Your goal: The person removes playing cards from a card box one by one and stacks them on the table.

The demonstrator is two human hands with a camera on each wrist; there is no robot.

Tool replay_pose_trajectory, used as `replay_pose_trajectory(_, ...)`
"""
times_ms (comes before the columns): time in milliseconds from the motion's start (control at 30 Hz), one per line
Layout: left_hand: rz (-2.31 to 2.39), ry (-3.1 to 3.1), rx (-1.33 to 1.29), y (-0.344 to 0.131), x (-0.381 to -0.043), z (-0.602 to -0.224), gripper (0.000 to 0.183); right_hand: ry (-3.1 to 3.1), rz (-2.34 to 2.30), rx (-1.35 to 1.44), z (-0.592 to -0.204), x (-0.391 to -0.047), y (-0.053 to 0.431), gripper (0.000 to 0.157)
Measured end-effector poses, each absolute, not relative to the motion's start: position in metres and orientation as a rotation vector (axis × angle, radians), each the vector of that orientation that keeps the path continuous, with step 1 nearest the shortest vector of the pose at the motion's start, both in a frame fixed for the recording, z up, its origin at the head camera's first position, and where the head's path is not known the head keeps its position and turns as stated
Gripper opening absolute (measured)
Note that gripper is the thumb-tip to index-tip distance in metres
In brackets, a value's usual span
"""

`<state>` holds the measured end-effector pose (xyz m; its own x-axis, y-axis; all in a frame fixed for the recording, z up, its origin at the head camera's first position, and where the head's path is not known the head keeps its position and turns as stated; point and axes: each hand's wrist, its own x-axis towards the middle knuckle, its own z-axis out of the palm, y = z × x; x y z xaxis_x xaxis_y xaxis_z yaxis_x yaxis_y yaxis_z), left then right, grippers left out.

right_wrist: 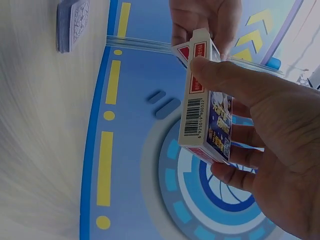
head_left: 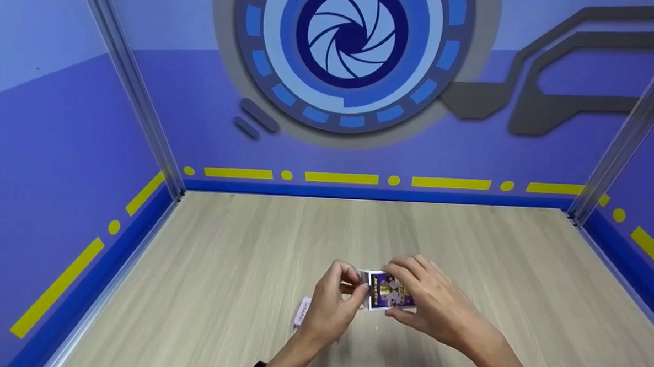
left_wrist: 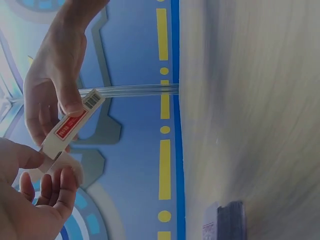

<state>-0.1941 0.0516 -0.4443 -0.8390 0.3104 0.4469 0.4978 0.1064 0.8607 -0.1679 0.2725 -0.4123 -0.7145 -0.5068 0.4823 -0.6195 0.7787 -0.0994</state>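
Observation:
A small playing-card box [head_left: 391,291], dark with a colourful print and white edges, is held up above the table. My right hand [head_left: 443,299] grips it by its long sides, the thumb across the narrow side with the barcode in the right wrist view. At the box's other end, my left hand [head_left: 330,302] pinches the raised end flap [left_wrist: 65,162] between thumb and fingers. The inside of the box is hidden. Below the left hand, a deck of cards [head_left: 302,312] lies on the table, partly covered by that hand in the head view.
The wood-grain table [head_left: 236,246] is enclosed by blue printed panels [head_left: 159,104] at the back and both sides. Metal posts [head_left: 143,98] stand at the back corners.

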Motion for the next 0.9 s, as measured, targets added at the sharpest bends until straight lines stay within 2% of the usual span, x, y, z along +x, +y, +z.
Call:
replay_pose_trajectory(233, -1.919, -2.267, -0.731, 0.0521, -0.1961, -0.4459, 0.027, -2.500, 0.345, 0.898, -0.4132, -0.1688, 0.2686, 0.073)
replay_pose_trajectory(900, -1.881, -2.366, -0.607, 0.0520, -0.1986, -0.4493, 0.030, -2.533, 0.323, 0.897, -0.4202, -0.1700, 0.2662, 0.072)
